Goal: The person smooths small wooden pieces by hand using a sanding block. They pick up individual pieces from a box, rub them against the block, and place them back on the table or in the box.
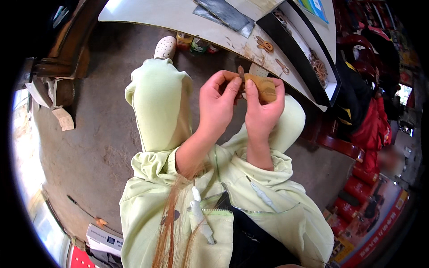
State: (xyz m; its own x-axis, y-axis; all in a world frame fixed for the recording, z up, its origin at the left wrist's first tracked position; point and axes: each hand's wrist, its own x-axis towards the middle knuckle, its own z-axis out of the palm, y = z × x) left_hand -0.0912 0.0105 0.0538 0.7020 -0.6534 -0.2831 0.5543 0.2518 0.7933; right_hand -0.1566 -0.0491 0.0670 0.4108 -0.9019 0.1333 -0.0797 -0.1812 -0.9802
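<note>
The left hand [216, 100] pinches a small brown piece [241, 73] between thumb and fingers, while the right hand [266, 114], at its three o'clock, grips a tan sheet [264, 90], thumb pressed on the near face and fingers curled round the far edge. The piece stands at the sheet's left edge; whether the right fingertips also bear on it cannot be told. Because only a short length seems held, a sideways push from the sheet could twist the piece loose, and it would likely drop to the floor [103, 111], since the hands are short of the table [152, 18]. Too hard a thumb might crease or tear the sheet. The piece's visible tip points just left of twelve o'clock, its long axis running roughly from twelve to six, the lower end hidden by fingers. Farther out, two orange-brown looped pieces [264, 44] lie toward one o'clock, and a black-walled tray [292, 60] toward two, its long axis slanting from eleven to five.
</note>
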